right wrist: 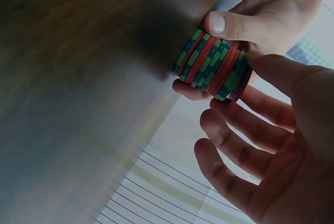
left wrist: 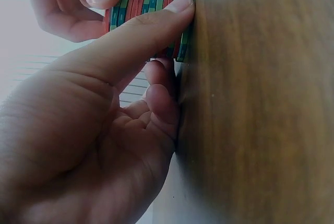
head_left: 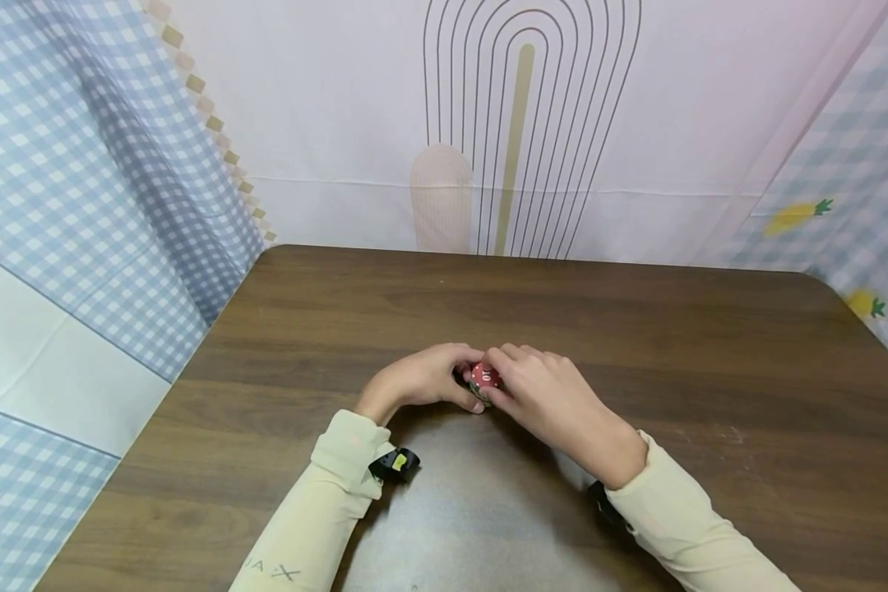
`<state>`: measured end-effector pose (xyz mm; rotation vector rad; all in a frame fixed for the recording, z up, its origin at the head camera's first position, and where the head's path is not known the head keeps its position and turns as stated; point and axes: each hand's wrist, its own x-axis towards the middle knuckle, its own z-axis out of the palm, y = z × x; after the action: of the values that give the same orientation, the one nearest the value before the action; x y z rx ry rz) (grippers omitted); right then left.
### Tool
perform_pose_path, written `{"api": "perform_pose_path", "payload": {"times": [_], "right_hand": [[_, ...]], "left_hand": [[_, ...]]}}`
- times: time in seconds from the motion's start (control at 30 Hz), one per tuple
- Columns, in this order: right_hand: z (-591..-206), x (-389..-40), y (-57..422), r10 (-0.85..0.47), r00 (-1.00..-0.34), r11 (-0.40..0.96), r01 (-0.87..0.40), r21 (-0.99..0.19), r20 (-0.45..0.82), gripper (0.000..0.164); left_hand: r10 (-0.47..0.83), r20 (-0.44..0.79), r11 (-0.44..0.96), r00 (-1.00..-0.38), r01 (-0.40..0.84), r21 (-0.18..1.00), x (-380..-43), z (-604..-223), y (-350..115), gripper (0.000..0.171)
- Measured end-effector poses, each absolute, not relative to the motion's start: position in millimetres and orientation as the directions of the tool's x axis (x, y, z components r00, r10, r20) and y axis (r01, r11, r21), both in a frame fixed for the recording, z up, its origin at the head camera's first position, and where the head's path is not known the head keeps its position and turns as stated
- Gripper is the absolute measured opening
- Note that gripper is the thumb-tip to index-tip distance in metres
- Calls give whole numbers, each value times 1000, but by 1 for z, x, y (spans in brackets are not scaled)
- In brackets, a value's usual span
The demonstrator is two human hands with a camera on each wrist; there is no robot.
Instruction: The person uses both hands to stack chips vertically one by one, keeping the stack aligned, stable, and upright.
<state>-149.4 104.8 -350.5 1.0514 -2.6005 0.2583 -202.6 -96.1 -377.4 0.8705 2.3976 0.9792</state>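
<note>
A stack of poker chips [right wrist: 211, 66], red ones mixed with green ones, stands on the wooden table. My left hand [head_left: 423, 376] grips it low down, thumb on the near side and fingers around the far side. On top lies a red chip [head_left: 486, 375] with white marks, slightly askew from the stack in the right wrist view. My right hand [head_left: 551, 396] pinches this top chip between thumb and fingers, its other fingers spread apart. The right hand partly covers the chip's face in the head view.
The brown wooden table [head_left: 681, 362] extends around both hands, with rounded far corners. Behind it hangs a pale cloth [head_left: 326, 107] printed with arches. Blue checked cloth [head_left: 67, 164] hangs at the left, and more at the right.
</note>
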Motion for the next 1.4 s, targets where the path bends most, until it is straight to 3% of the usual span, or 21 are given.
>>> {"api": "perform_pose_path", "payload": {"times": [0.27, 0.5, 0.8, 1.0, 1.4], "right_hand": [[-351, -149, 105, -639, -698, 724, -688, -55, 323, 23], [-350, -149, 105, -615, -748, 739, -657, -149, 250, 22], [-347, -151, 105, -577, -803, 760, -594, -262, 148, 24], [-350, -153, 107, -603, -784, 734, -616, -286, 143, 28], [-353, -160, 111, -624, -764, 643, -622, -448, 165, 28]], "left_hand": [[686, -125, 554, -716, 404, 728, -202, -377, -96, 29], [687, -128, 547, -715, 393, 739, -203, -377, -96, 32], [634, -162, 504, -756, 246, 828, -201, -376, -97, 48], [651, -159, 497, -742, 258, 829, -202, -378, -96, 43], [648, -167, 505, -743, 256, 824, -203, -379, -97, 42]]}}
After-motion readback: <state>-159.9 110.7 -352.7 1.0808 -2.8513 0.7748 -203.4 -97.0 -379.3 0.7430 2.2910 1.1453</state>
